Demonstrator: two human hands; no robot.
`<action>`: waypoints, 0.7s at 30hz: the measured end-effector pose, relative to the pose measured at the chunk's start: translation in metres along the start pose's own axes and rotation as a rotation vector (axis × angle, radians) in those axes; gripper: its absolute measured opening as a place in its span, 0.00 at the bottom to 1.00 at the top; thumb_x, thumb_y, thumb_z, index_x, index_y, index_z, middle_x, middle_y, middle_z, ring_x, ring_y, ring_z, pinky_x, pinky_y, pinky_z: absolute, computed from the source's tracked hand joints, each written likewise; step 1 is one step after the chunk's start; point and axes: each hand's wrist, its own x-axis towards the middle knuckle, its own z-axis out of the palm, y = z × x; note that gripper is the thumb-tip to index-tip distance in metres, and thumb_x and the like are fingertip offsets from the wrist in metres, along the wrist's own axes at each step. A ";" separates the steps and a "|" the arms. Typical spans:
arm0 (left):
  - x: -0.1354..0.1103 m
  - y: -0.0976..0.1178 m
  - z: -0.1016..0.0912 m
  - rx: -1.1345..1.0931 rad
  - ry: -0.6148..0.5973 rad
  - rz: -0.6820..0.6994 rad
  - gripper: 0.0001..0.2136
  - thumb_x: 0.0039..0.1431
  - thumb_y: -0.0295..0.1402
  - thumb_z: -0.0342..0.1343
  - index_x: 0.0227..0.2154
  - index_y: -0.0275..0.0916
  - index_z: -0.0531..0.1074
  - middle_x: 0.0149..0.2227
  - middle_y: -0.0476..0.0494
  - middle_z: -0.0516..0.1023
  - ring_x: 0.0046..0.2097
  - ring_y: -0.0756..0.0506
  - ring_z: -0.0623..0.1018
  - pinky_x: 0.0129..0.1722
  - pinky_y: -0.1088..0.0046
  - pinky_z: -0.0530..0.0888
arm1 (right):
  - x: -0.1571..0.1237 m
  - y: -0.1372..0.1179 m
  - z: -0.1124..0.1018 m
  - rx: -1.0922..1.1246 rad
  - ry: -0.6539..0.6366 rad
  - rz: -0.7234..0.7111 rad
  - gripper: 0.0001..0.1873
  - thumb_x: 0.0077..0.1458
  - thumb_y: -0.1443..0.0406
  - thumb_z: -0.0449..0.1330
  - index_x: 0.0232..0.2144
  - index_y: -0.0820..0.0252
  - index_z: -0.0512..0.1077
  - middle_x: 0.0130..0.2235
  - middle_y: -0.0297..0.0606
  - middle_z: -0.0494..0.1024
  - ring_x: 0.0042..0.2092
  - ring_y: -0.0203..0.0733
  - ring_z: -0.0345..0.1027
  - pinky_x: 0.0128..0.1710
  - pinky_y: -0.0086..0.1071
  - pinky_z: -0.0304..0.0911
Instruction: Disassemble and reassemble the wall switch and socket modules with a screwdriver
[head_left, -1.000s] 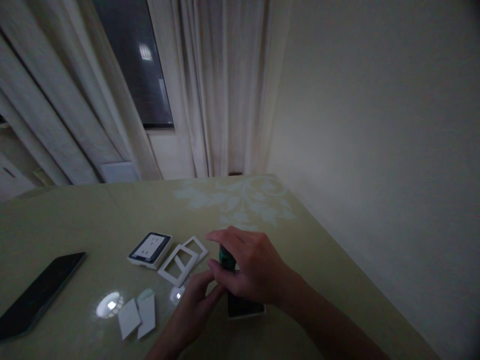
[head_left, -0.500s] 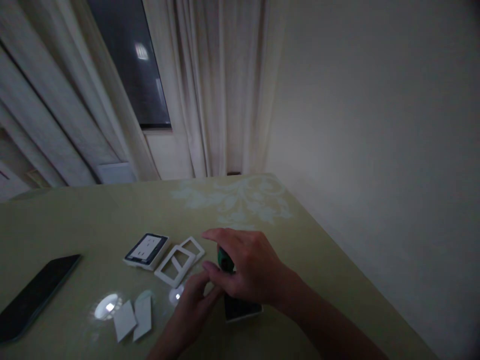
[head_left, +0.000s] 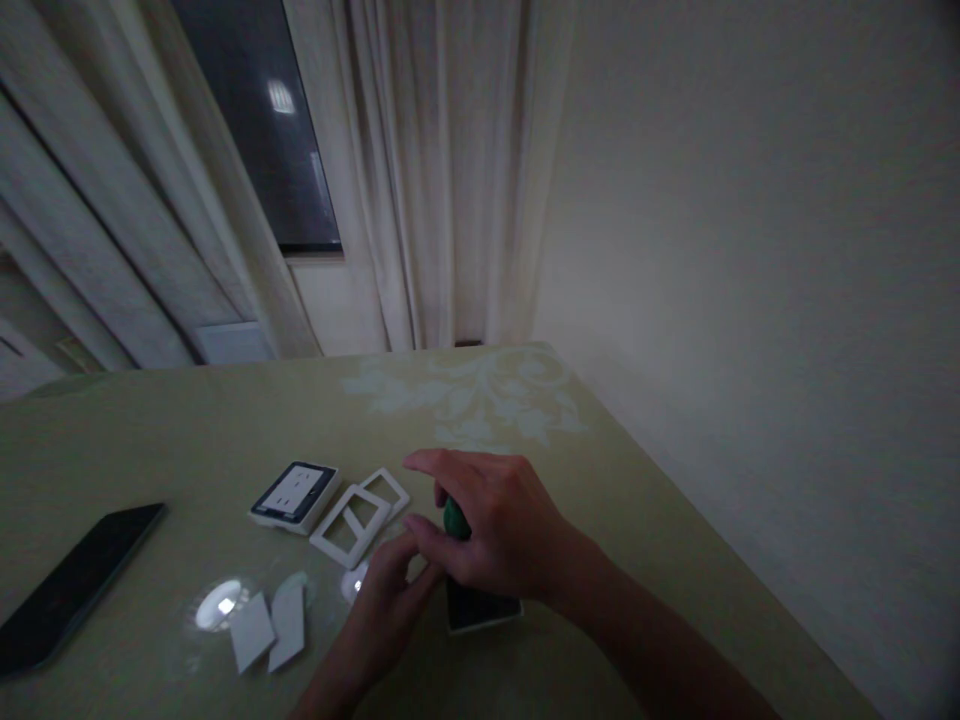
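My right hand (head_left: 499,525) is closed around a green screwdriver handle (head_left: 455,520), its tip hidden below the fingers. Under that hand lies a dark panel with a pale edge (head_left: 484,612), mostly covered. My left hand (head_left: 394,600) comes in from the lower left, its fingers bent together near the right thumb and the panel; whatever they hold is hidden. Left of the hands, two white rectangular frames (head_left: 335,548) overlap each other. Beside them sits a white wall socket (head_left: 298,492) with a dark border, face up.
Two white cover plates (head_left: 252,632) lie at the front, near bright light reflections on the green tabletop (head_left: 187,420). A black phone-like slab (head_left: 75,585) rests at far left. A wall (head_left: 750,250) runs along the table's right side, with curtains (head_left: 465,180) behind.
The green handle has shifted slightly within my right hand's grasp. Both hands stay in nearly the same place over the panel; the view has moved a little.
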 end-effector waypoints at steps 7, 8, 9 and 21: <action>0.005 0.013 0.004 -0.097 -0.040 -0.004 0.18 0.60 0.48 0.70 0.46 0.42 0.81 0.45 0.40 0.86 0.47 0.36 0.84 0.48 0.62 0.82 | 0.000 0.001 0.001 0.033 0.018 0.005 0.22 0.66 0.62 0.64 0.60 0.57 0.71 0.51 0.41 0.87 0.46 0.44 0.83 0.45 0.34 0.72; 0.005 0.011 0.003 -0.071 -0.041 -0.004 0.17 0.60 0.48 0.69 0.45 0.42 0.83 0.45 0.40 0.87 0.46 0.36 0.84 0.49 0.61 0.82 | 0.000 0.001 0.001 0.029 0.020 0.003 0.22 0.66 0.62 0.65 0.60 0.57 0.71 0.52 0.41 0.86 0.46 0.44 0.82 0.45 0.35 0.72; 0.004 0.008 0.001 -0.038 -0.039 -0.001 0.16 0.61 0.49 0.68 0.43 0.43 0.84 0.43 0.41 0.88 0.45 0.37 0.85 0.49 0.60 0.82 | 0.000 0.001 0.001 0.023 0.021 0.001 0.23 0.66 0.62 0.65 0.60 0.57 0.71 0.51 0.41 0.86 0.45 0.44 0.82 0.45 0.35 0.72; 0.006 0.010 0.008 -0.011 0.022 0.002 0.18 0.60 0.51 0.67 0.33 0.39 0.85 0.33 0.42 0.86 0.37 0.39 0.83 0.38 0.67 0.79 | -0.001 0.001 0.000 -0.012 0.050 -0.001 0.21 0.68 0.61 0.64 0.61 0.57 0.70 0.45 0.40 0.87 0.42 0.44 0.82 0.42 0.34 0.71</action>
